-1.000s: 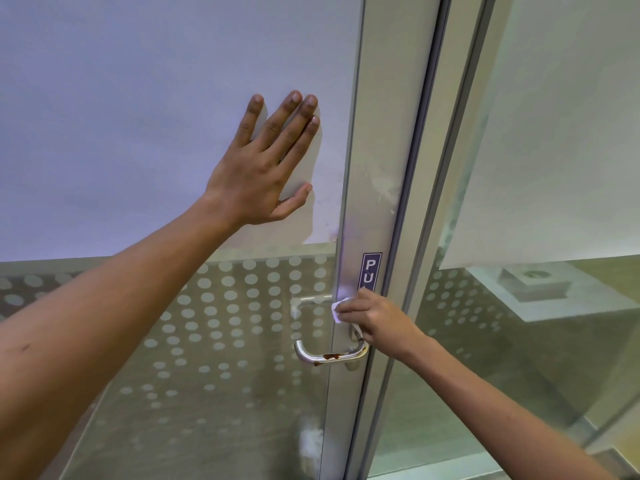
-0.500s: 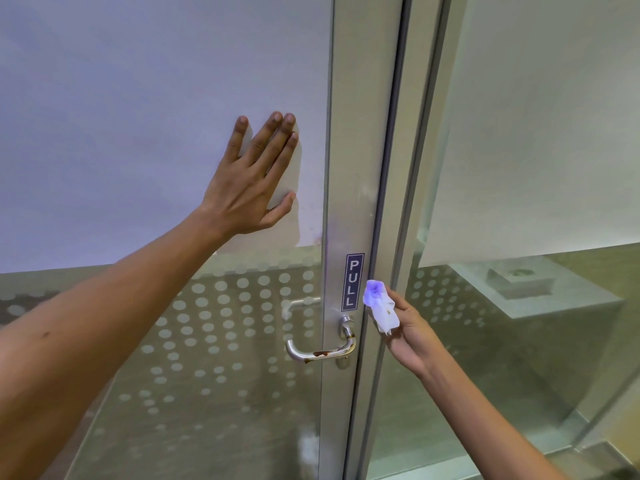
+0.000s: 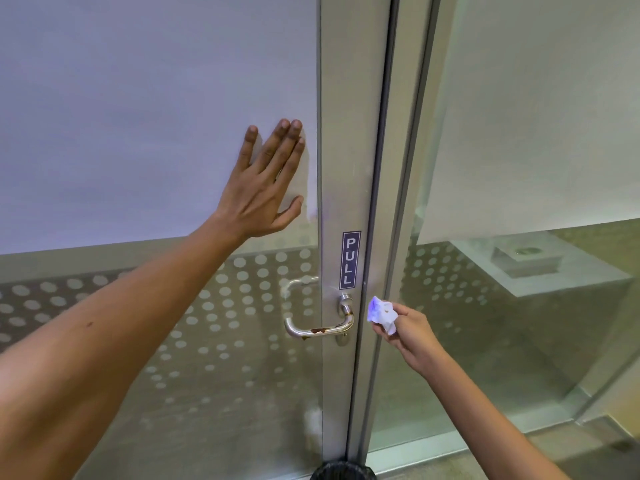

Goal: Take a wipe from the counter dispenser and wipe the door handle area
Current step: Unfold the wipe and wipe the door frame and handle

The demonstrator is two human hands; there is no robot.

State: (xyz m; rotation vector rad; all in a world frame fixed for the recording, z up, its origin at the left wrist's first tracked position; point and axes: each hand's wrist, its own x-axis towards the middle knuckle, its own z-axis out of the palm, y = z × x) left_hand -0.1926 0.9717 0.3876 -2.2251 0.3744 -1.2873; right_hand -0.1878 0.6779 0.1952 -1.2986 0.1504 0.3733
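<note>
the left hand (image 3: 264, 188) lies flat and open on the glass door (image 3: 145, 116). the right hand (image 3: 414, 336) grasps a crumpled wipe (image 3: 382, 315), just to the right of the door handle (image 3: 320, 329), not touching it.

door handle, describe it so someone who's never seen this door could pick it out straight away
Find the tall metal door frame running down the middle, with the dark PULL sticker on it. Just below that sticker is the door handle, a curved silver lever reaching left across the dotted glass. Brown rust-like marks along its bar set it apart from the paler handle seen through the glass.
</note>
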